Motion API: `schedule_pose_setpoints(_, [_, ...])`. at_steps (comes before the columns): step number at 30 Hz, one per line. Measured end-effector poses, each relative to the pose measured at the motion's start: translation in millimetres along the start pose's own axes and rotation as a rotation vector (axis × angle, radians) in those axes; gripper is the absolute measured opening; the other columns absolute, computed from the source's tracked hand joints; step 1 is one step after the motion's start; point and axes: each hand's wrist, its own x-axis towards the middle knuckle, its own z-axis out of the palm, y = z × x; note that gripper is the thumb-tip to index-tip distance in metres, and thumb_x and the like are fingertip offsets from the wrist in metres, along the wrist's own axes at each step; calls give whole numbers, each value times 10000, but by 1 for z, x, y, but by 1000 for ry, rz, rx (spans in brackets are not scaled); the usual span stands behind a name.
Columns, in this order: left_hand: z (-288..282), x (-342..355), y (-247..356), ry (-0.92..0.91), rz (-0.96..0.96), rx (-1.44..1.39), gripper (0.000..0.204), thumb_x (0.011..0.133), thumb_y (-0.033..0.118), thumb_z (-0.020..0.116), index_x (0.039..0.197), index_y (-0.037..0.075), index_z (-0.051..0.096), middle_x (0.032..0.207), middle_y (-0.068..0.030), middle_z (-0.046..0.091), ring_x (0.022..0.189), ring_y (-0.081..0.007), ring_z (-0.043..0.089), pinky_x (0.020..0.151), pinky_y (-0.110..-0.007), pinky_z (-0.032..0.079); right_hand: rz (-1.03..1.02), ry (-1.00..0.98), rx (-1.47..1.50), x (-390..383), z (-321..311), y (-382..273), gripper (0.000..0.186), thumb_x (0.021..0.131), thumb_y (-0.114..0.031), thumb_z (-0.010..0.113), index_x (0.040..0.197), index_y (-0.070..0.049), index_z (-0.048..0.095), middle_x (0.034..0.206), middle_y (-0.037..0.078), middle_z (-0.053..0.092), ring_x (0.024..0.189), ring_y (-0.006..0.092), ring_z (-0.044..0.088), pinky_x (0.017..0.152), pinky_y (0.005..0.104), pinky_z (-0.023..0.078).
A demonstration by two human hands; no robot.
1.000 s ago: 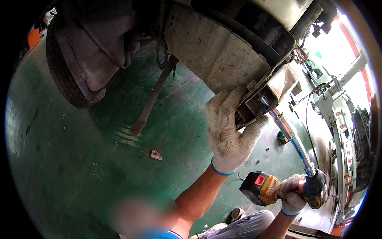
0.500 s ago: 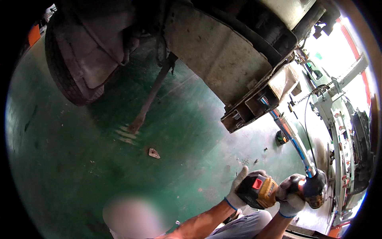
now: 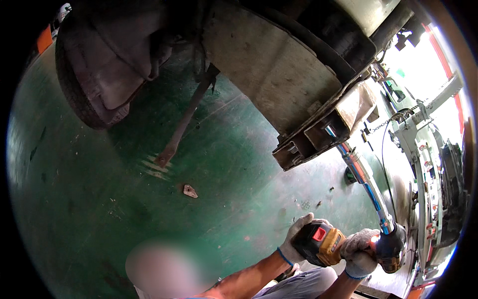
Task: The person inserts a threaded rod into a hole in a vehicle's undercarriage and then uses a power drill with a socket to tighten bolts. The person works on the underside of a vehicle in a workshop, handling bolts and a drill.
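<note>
A black and yellow cordless impact wrench [image 3: 391,244] is in my gloved hands. My right hand [image 3: 360,251], in a grey work glove, wraps round its handle just behind the head. My left hand [image 3: 295,239], gloved too, cups the battery end [image 3: 318,241], thumb up along its side. From the wrench's head a long shiny extension bar [image 3: 366,182] runs up and left. Its far tip goes into an open channel [image 3: 336,127] at the end of a vehicle's metal rail; what it meets inside is hidden.
The dirty vehicle underside [image 3: 269,60] hangs over the far side, with a tyre [image 3: 74,94] at left. A slanted metal prop [image 3: 186,117] stands on the green floor. A small metal plate [image 3: 189,191] lies nearby. At right is a grey frame with a chain [image 3: 393,115].
The wrench and both hands have shifted slightly left; its head sits a little lower. The vehicle has shifted slightly in view. Both hands keep their hold.
</note>
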Motion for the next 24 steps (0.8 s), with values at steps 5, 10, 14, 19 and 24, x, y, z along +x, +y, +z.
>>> schedule_pose_setpoints(5, [-4, 5, 4, 26, -23, -4, 442, 968, 420, 550, 1116, 11, 625, 1082, -164, 694, 1022, -310, 670, 986, -477, 506, -68, -82, -102, -1, 18, -5, 223, 702, -2, 710, 776, -79, 514, 623, 67, 521, 467, 204, 526, 449, 338, 456])
schedule_pose_setpoints(10, [-8, 7, 5, 10, -32, -3, 431, 967, 414, 553, 1113, 16, 632, 1087, -162, 698, 1030, -310, 671, 996, -482, 502, -104, -96, -185, -1, 24, -9, 275, 629, 53, 712, 783, -71, 521, 628, 72, 530, 482, 214, 548, 450, 344, 470])
schedule_pose_setpoints(14, [-15, 7, 7, -18, -35, -52, 495, 985, 437, 504, 1139, -21, 608, 1129, -194, 668, 1070, -344, 647, 990, -505, 497, -150, -209, -232, 2, 46, -13, 265, 622, 64, 691, 789, -62, 528, 624, 76, 526, 479, 219, 548, 439, 345, 467])
schedule_pose_setpoints(19, [-16, 8, 4, -32, -23, -70, 533, 994, 453, 476, 1154, -42, 594, 1150, -207, 653, 1096, -360, 632, 989, -512, 494, -151, -338, -164, 5, 77, -24, 222, 652, 16, 692, 803, -43, 541, 623, 81, 527, 468, 219, 545, 430, 342, 463])
schedule_pose_setpoints(24, [-10, 7, 2, -88, -50, -98, 529, 994, 449, 473, 1158, -39, 594, 1160, -206, 651, 1110, -359, 627, 1009, -509, 481, -163, -162, -321, 3, 50, -16, 198, 815, -184, 673, 847, -28, 554, 619, 99, 537, 457, 213, 542, 426, 332, 466])
